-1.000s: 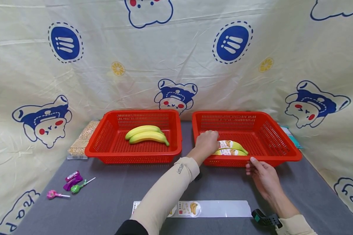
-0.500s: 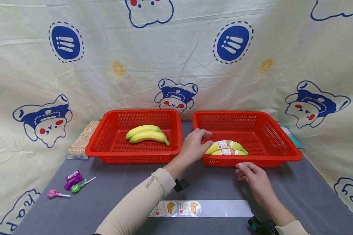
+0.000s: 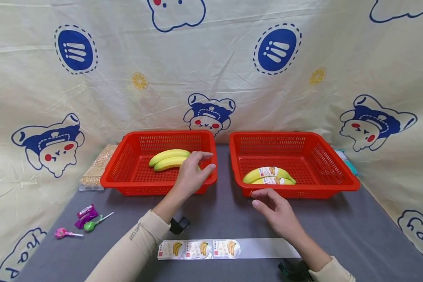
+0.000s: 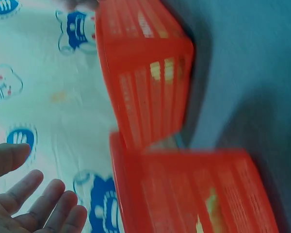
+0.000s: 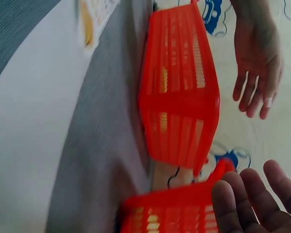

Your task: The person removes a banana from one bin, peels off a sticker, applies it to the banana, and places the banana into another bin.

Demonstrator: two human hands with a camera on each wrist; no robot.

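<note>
My left hand [image 3: 194, 172] hovers with fingers spread and empty over the front right corner of the left basket [image 3: 127, 174], just beside the two plain bananas [image 3: 167, 159] lying inside it. My right hand [image 3: 276, 207] hangs relaxed, holding nothing, above the grey counter [image 3: 338, 227] just in front of the right basket [image 3: 338, 176], where two labelled bananas [image 3: 268, 176] lie against the near wall. A strip of banana stickers [image 3: 201, 249] lies on the counter between my forearms. Lollipops [image 3: 82, 223] sit at the far left.
</note>
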